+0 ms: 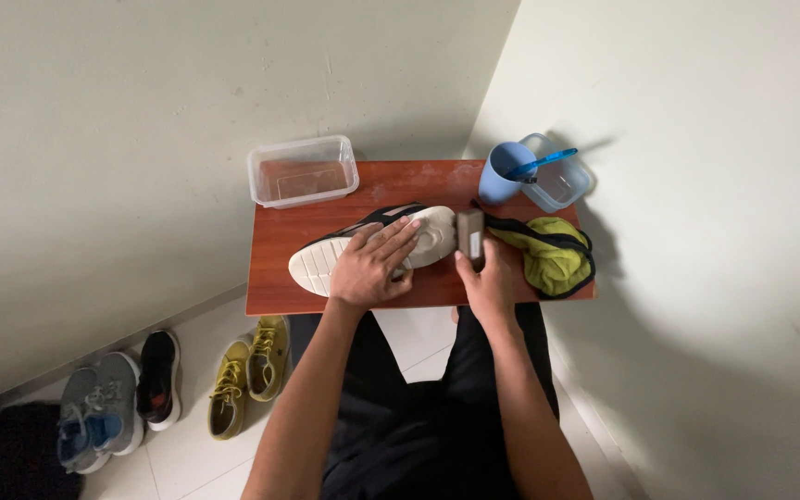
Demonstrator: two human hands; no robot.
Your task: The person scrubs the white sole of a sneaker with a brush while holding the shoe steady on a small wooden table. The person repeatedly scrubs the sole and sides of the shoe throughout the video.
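The left hand (369, 267) lay flat and open on the pale sole of a black sneaker (377, 246), which rested sole-up on its side across the small wooden table (275, 282) and was pinned there under the spread fingers. The right hand (488, 282) was closed around a small brown brush (470, 238), held upright with one end touching the heel of the sole, just beside the left fingertips. The sole looked fairly clean where it showed, though no foam or wet patch could be made out — so how much scrubbing was done was hard to judge; it seemed the work was under way rather than finished.

Just right of the right hand sat a crumpled yellow-green cloth (553, 259). Beyond that hand stood a blue cup (502, 176) with a blue toothbrush (539, 164) across it, touching a clear container (562, 185). Beyond the left hand was a clear plastic tub (304, 170). Down on the floor, left of the arms, waited yellow shoes (250, 372) and grey-and-black ones (118, 403) — apparently untouched.
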